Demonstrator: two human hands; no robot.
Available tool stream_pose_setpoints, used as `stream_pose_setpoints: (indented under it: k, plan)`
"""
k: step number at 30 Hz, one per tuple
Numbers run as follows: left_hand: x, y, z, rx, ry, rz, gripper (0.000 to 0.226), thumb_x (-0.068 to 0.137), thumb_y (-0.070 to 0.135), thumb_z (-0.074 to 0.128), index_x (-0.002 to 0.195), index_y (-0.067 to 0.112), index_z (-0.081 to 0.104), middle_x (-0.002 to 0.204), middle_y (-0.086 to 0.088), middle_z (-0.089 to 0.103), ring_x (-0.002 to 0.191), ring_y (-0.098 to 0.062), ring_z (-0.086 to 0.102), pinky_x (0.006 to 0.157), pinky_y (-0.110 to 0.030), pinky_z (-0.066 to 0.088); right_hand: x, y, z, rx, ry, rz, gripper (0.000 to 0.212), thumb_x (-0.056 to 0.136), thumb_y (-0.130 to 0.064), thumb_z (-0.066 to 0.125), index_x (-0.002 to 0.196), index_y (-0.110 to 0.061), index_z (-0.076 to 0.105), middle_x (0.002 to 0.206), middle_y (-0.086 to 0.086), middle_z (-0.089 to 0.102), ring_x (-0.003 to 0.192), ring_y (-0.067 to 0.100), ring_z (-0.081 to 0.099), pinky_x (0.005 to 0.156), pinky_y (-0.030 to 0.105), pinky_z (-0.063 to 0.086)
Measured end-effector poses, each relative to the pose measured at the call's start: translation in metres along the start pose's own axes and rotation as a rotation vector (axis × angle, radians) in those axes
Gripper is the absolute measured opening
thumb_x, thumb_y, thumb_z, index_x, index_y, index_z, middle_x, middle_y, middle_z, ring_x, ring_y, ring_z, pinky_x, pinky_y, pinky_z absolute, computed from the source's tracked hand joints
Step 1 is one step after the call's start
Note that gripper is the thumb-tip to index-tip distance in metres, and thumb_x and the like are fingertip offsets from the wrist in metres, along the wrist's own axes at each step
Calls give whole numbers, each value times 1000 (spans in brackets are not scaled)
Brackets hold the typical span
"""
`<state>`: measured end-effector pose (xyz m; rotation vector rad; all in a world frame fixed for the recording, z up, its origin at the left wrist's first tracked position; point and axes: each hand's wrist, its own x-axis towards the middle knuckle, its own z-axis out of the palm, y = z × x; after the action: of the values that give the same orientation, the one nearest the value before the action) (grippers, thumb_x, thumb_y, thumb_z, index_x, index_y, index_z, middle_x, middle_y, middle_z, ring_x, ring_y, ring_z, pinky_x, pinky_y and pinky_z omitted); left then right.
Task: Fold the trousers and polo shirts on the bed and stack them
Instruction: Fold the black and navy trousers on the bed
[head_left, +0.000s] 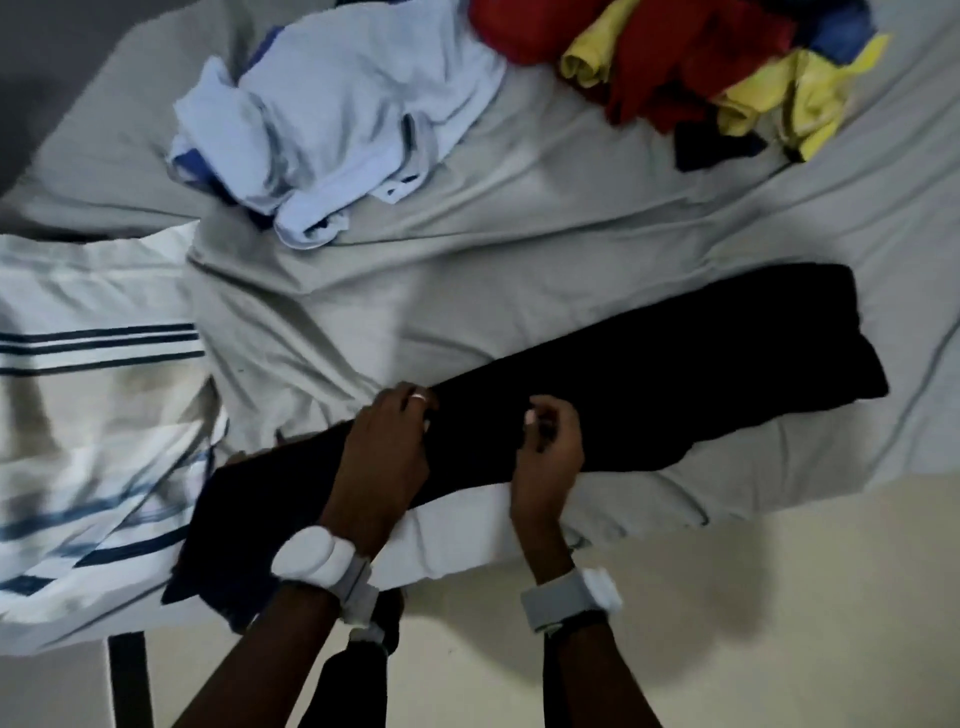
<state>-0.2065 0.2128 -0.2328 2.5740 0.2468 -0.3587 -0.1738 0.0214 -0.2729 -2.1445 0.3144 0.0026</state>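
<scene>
A: What carries the clothes?

B: A bed with a wrinkled pale grey sheet. The long black cloth trousers lie flat along its near edge, slanting from the low left up to the right.

A: And the hands?

B: Both are over the middle of the trousers. The left hand lies on the cloth with its fingers curled into it, grasping a fold. The right hand is just right of it, fingers bent over the black cloth. Whether it pinches anything I cannot tell, as the frame blurs there.

A: What else is on the sheet?

B: Beyond the trousers, well apart, is 1 heap of pale blue polo shirts. Beyond their right end is a pile of red, yellow and blue garments. Left of the trousers, touching their lower end, is a white cloth with dark blue stripes.

A: The room?

B: On the near side of the trousers there is a plain cream floor. A dark bed leg stands under the striped cloth.
</scene>
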Motion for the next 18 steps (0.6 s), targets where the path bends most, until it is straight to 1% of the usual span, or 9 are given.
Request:
stream_pose_setpoints:
  k: [2,4,6,8,10,12,13,15,18]
  plan:
    - [45,61,24,-61,-35,83,27,95,9,59,122,12,61,120,-9,62,106,-33,60,87,-46,51,52,43,-52,29,177,135,14,107,-25,57,115,-14,62,100,5,66,90,24,68,81,47,57]
    - [83,112,38,-100,-49,139,28,97,14,60,126,13,60,123,-9,63,110,-32,60,92,-46,50,98,82,-97,40,325,245,19,104,-20,60,116,-4,58,97,14,63,84,31,64,81,56,54]
    - [113,145,46,-140,-59,157,32,99,19,61,130,13,58,127,-8,62,113,-31,60,95,-46,49,136,102,-132,7,443,349,26,101,-11,64,116,7,54,96,18,58,84,30,58,84,53,53]
    - [148,188,62,-131,-79,164,36,100,26,62,134,15,56,130,-7,60,117,-30,58,98,-45,46,178,120,-173,33,476,447,36,98,-10,69,119,14,52,107,25,61,95,31,60,90,48,50]
    - [181,232,75,-104,-111,169,42,100,32,62,137,15,54,133,-8,59,120,-31,56,100,-46,44,214,134,-206,23,469,534,44,97,-19,73,121,13,53,117,27,65,105,34,64,95,44,51]
    - [213,273,93,-83,-150,178,48,100,38,62,140,14,53,136,-10,58,124,-33,55,103,-48,43,245,144,-228,86,493,603,48,94,-25,77,116,12,56,113,27,68,102,35,67,93,45,55]
    - [231,304,105,-57,-183,185,51,100,41,61,142,14,52,139,-10,57,128,-33,54,106,-48,42,262,152,-244,132,532,645,49,93,-25,78,115,12,56,111,26,68,99,34,67,90,43,54]
    - [254,343,123,-5,-239,164,58,100,48,60,146,13,49,146,-13,51,134,-33,49,111,-49,37,281,158,-258,193,611,685,52,90,-17,80,120,13,50,115,23,62,99,28,60,87,35,49]
    - [280,377,141,96,-215,166,62,98,52,62,146,14,52,150,-15,42,136,-36,43,113,-53,37,292,174,-269,359,703,734,60,86,-13,85,127,7,46,124,24,59,101,27,60,97,42,54]
